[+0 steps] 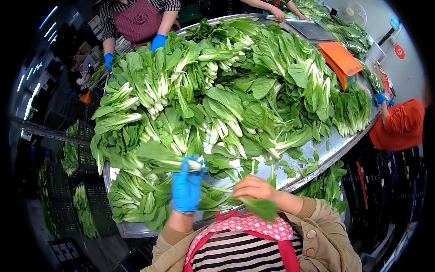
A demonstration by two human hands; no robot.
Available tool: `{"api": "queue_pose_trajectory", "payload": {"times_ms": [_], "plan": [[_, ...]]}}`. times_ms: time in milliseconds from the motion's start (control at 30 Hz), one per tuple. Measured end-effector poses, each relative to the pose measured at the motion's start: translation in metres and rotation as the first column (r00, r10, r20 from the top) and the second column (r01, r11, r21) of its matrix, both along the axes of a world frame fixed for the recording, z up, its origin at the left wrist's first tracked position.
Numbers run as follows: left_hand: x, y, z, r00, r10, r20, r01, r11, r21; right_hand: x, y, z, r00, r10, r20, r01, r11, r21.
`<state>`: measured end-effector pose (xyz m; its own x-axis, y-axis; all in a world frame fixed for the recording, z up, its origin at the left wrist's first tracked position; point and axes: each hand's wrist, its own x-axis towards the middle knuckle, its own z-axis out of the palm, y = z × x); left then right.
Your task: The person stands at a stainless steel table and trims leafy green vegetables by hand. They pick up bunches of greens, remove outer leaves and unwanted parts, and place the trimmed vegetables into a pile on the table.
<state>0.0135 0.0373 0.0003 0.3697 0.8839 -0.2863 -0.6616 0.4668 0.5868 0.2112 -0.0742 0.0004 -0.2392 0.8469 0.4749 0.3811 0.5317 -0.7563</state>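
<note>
My left hand, in a blue glove, grips a green leafy bok choy near its pale root end, with its leaves pointing left. Bare and closed, my right hand pinches a single loose leaf whose pale stem sticks out to the left. Both hands are over the near edge of a metal table. A large heap of bok choy covers most of it, and a smaller pile lies left of my left hand. Torn leaves are scattered ahead of my right hand.
An orange weighing scale stands at the far right. A co-worker in blue gloves handles greens at the far left; others are at the back and right. Black crates with greens are on the left, more greens below right.
</note>
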Motion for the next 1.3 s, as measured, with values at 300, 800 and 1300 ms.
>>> {"api": "queue_pose_trajectory", "payload": {"times_ms": [300, 800, 1300], "plan": [[-0.025, -0.028, 0.013, 0.978, 0.129, -0.162, -0.118, 0.990, 0.075, 0.114, 0.077, -0.037, 0.777, -0.574, 0.259, 0.579, 0.813, 0.066], [0.000, -0.030, 0.016, 1.000, -0.001, -0.028, -0.002, 0.993, -0.121, 0.045, 0.076, -0.016, 0.723, -0.627, 0.288, 0.575, 0.778, 0.252], [0.007, -0.032, -0.002, 0.962, -0.264, -0.065, 0.253, 0.957, -0.144, 0.039, 0.074, -0.020, 0.599, -0.800, 0.030, 0.783, 0.577, -0.233]]}}
